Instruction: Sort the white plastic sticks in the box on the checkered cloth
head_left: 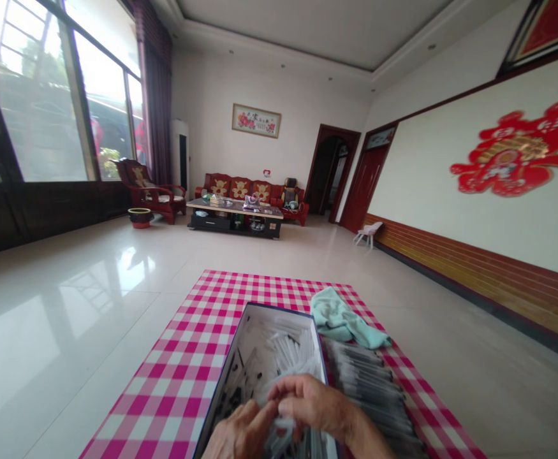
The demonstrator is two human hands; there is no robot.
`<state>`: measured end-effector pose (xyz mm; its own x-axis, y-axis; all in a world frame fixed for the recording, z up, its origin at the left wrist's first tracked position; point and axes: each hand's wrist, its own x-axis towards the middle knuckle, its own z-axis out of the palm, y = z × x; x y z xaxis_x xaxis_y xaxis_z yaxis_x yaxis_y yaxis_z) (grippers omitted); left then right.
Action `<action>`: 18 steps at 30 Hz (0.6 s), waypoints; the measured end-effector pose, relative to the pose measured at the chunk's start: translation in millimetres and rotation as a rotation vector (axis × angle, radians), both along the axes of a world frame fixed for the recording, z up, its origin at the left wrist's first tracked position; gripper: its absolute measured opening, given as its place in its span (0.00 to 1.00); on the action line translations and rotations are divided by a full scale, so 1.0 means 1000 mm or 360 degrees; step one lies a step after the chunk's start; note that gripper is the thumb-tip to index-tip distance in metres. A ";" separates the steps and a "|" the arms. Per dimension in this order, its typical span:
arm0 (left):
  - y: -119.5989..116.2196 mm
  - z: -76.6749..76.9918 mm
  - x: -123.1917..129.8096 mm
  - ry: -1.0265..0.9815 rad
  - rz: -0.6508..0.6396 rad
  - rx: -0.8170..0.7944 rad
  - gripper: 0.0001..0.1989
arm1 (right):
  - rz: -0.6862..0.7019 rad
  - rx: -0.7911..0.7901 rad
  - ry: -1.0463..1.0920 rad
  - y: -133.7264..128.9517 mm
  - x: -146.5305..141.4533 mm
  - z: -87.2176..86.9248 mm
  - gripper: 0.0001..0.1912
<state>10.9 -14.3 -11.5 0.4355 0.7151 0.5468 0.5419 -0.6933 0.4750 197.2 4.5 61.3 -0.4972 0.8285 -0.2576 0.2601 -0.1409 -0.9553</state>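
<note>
My left hand (238, 433) and my right hand (310, 405) meet low in the view, fingers curled together on a thin, whitish clear plastic sleeve (283, 424). Both hands are over an open cardboard box with a dark blue rim (279, 308). The box is packed with loose clear sleeves and dark slender items (264, 357). To its right, rows of dark slender items in plastic (369, 389) lie tightly side by side. A crumpled teal towel (340, 319) lies against the box's far corner. Everything rests on a pink-and-white checked cloth (164, 395).
The cloth lies on a glossy tiled floor (68, 306). Farther off stand a low coffee table (234, 217) with assorted items, a red wooden sofa (240, 188), an armchair (149, 191) and a small white stool (368, 233). Large windows line the left.
</note>
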 end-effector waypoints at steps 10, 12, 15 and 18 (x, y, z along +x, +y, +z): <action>0.008 -0.005 -0.006 -0.0895 0.0440 -0.0803 0.28 | -0.0389 0.0622 -0.0997 0.096 -0.076 -0.027 0.09; 0.009 -0.003 -0.006 -0.1079 0.0360 -0.0933 0.30 | -0.0394 0.0575 -0.1122 0.104 -0.090 -0.035 0.06; 0.009 0.004 -0.009 -0.1237 0.0211 -0.1128 0.33 | -0.0425 0.0513 -0.1204 0.110 -0.100 -0.043 0.10; 0.008 0.013 -0.012 -0.1302 0.0107 -0.1292 0.33 | -0.0490 0.0529 -0.1111 0.114 -0.105 -0.048 0.11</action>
<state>-1.0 -6.2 1.4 0.1110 0.9937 0.0163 -0.1093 -0.0041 0.9940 91.9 118.9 13.7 -0.0529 0.9887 -0.1406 0.8040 -0.0413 -0.5932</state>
